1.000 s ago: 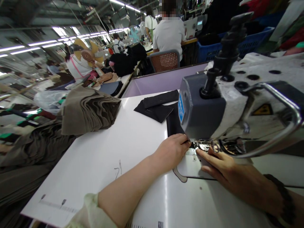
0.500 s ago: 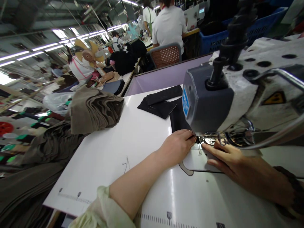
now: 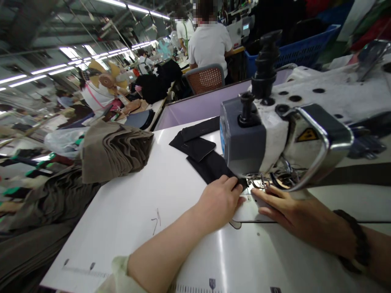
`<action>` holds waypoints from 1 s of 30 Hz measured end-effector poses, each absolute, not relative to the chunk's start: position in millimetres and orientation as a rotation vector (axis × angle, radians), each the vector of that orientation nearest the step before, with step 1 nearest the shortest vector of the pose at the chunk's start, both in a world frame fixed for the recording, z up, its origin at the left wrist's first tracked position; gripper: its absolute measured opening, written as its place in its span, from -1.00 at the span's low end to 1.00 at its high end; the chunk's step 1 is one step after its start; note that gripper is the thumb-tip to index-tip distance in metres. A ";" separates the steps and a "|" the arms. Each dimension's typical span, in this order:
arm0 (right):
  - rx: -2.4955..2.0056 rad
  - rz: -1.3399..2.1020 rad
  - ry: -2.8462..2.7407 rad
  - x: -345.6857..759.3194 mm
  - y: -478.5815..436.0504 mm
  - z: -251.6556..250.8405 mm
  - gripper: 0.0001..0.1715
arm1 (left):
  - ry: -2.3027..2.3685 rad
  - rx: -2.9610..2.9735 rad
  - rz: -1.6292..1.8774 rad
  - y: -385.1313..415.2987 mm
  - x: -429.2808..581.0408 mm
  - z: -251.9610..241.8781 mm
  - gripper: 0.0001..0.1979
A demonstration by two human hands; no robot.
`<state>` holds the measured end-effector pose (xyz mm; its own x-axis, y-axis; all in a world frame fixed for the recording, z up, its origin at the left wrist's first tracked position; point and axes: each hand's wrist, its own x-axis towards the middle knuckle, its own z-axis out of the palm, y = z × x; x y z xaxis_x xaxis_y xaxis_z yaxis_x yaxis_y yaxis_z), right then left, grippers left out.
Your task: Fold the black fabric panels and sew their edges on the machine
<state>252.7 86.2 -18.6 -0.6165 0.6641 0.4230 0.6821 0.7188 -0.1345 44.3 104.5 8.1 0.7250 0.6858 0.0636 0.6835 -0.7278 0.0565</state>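
White tabletop [image 3: 122, 215], strip-lit room [image 3: 27, 28] beyond, left hand [image 3: 218, 199] on black cloth [image 3: 207, 167], right hand [image 3: 290, 209] alongside (both grips unclear).

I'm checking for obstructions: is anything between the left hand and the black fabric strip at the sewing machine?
Nothing visible: the left hand rests directly on the black fabric strip, close beside the sewing machine.
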 end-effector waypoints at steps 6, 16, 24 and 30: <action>-0.812 -0.017 -2.541 253.3 80.4 -0.5 -0.61 | 0.873 2.989 -0.032 68.6 54.9 26.7 -0.75; -0.666 0.154 -2.635 255.6 67.1 -10.6 -0.73 | 0.767 2.924 -0.135 67.1 54.5 27.2 -0.86; -0.685 0.061 -2.581 253.4 72.4 -8.5 -0.67 | 0.806 2.907 -0.105 72.3 51.9 24.3 -0.85; -0.765 -0.064 -2.563 249.8 78.7 -5.7 -0.60 | 0.890 2.906 -0.032 83.2 51.1 17.3 -0.83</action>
